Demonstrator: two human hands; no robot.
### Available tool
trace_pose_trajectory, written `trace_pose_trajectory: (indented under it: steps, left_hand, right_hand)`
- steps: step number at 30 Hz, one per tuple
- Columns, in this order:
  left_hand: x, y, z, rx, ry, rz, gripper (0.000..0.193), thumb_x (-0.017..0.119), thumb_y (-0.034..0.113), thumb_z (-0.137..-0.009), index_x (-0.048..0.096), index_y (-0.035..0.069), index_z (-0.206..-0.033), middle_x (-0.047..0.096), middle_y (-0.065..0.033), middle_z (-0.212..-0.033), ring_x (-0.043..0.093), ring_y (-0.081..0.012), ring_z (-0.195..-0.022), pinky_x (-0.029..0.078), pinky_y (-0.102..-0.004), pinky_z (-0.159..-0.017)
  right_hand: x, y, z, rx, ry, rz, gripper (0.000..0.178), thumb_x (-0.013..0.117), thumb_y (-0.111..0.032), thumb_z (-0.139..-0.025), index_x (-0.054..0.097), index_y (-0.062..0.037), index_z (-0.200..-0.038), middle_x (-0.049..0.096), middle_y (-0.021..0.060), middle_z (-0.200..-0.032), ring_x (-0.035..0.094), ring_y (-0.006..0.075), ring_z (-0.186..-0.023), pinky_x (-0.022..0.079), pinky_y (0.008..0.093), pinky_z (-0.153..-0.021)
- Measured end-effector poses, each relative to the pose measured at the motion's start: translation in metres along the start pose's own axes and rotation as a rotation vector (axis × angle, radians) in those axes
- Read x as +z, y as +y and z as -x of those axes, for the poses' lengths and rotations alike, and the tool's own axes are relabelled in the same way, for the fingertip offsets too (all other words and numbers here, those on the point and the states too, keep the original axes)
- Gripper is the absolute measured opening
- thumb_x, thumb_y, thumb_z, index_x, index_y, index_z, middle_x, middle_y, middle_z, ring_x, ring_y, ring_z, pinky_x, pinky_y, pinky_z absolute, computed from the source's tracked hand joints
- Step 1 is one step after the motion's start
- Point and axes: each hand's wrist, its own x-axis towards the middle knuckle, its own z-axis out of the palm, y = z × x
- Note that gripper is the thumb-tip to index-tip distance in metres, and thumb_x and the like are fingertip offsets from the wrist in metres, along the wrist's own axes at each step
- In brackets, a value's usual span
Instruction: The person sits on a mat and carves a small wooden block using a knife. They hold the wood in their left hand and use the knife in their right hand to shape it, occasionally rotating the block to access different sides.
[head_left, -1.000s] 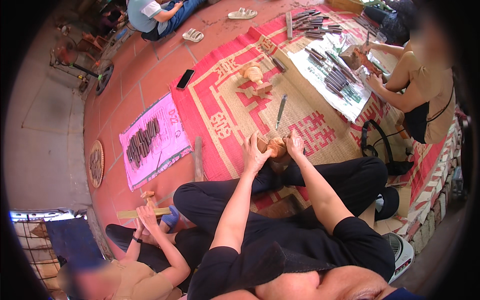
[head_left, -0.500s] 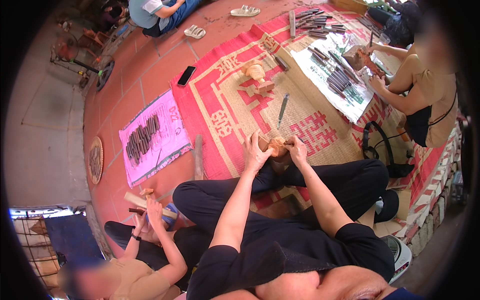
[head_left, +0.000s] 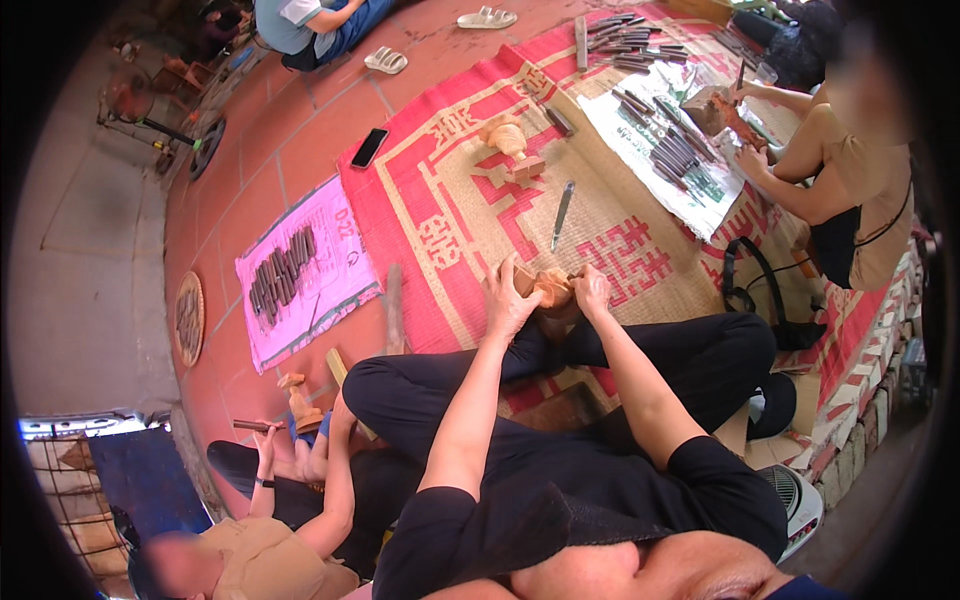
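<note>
Over the mat (head_left: 428, 306), left hand (head_left: 509, 306) grips a carving (head_left: 551, 289); right hand (head_left: 592, 290), hold unclear, at its right.

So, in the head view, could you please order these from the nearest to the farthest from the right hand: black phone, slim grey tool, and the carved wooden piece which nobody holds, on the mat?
From the right hand:
1. Slim grey tool: ahead, slightly left.
2. Carved wooden piece: farther ahead and left, on the mat.
3. Black phone: farthest left.
</note>
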Motion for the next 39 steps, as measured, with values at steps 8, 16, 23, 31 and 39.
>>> trace_pose_trajectory:
  steps: [8, 16, 23, 31, 39]
  left_hand:
    - [0.0, -0.002, 0.002, -0.008, 0.009, -0.025, 0.082, 0.076, 0.025, -0.064, 0.04, 0.013, -0.136, 0.044, -0.0167, -0.118, 0.045, -0.0368, -0.111, 0.039, -0.0455, -0.098]
    - [0.003, -0.008, 0.0, 0.051, 0.0, -0.006, 0.082, 0.076, 0.027, -0.063, 0.04, 0.011, -0.135, 0.046, -0.0175, -0.118, 0.045, -0.0379, -0.111, 0.04, -0.0467, -0.096]
    - [0.004, -0.002, -0.001, 0.018, -0.02, -0.013, 0.083, 0.076, 0.025, -0.064, 0.039, 0.012, -0.137, 0.044, -0.0172, -0.119, 0.044, -0.0379, -0.112, 0.038, -0.0473, -0.098]
    - [0.005, -0.011, 0.001, 0.019, -0.009, -0.027, 0.083, 0.076, 0.026, -0.063, 0.039, 0.013, -0.136, 0.045, -0.0174, -0.117, 0.045, -0.0376, -0.111, 0.038, -0.0472, -0.098]
    - [0.005, -0.005, 0.001, 0.041, -0.006, -0.052, 0.08, 0.074, 0.027, -0.065, 0.039, 0.012, -0.136, 0.045, -0.0171, -0.118, 0.045, -0.038, -0.111, 0.038, -0.0476, -0.097]
  right_hand:
    - [-0.003, -0.002, 0.02, -0.136, 0.017, -0.161, 0.027, 0.069, -0.029, -0.072, 0.068, -0.0047, -0.085, 0.067, 0.0177, -0.089, 0.063, 0.0346, -0.091, 0.048, 0.0433, -0.08]
    - [-0.008, -0.009, 0.011, -0.032, -0.106, -0.039, 0.031, 0.07, -0.032, -0.069, 0.069, -0.0056, -0.085, 0.067, 0.0177, -0.093, 0.064, 0.0353, -0.091, 0.05, 0.0435, -0.081]
    - [0.01, -0.004, -0.001, 0.0, -0.036, 0.015, 0.031, 0.068, -0.029, -0.072, 0.066, -0.0028, -0.089, 0.067, 0.0203, -0.09, 0.065, 0.0374, -0.089, 0.052, 0.0456, -0.078]
    - [-0.003, -0.003, 0.022, -0.137, 0.028, -0.087, 0.026, 0.067, -0.026, -0.072, 0.065, -0.0023, -0.082, 0.065, 0.0206, -0.094, 0.062, 0.037, -0.093, 0.049, 0.0449, -0.081]
    - [0.004, -0.007, -0.003, -0.01, 0.037, -0.013, 0.021, 0.06, -0.018, -0.074, 0.066, -0.0023, -0.087, 0.065, 0.0218, -0.096, 0.064, 0.0393, -0.09, 0.052, 0.0475, -0.077]
